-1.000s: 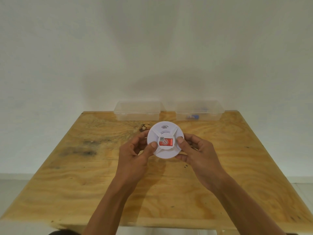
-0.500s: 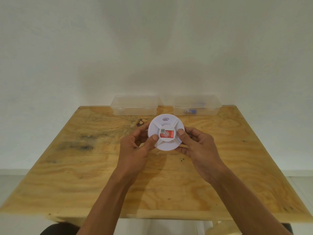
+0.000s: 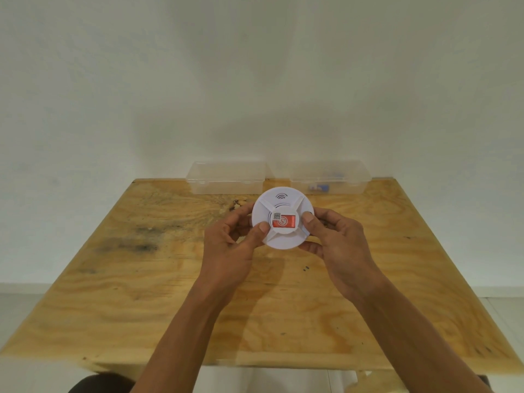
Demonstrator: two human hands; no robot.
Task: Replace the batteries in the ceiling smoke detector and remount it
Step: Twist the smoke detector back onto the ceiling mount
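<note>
I logged smoke detector (image 3: 282, 217) held above the wooden table (image 3: 141, 279), face toward camera (red label at centre) | left hand (image 3: 229, 245) closed on its left rim, thumb on face | right hand (image 3: 334, 245) closed on its right rim | two clear plastic boxes (image 3: 226, 178) at far edge.

Plain indoor room, bare white wall (image 3: 255, 80), plywood table (image 3: 141, 293) against it, two clear plastic boxes (image 3: 226, 178), pale tiled floor (image 3: 17, 302)
</note>
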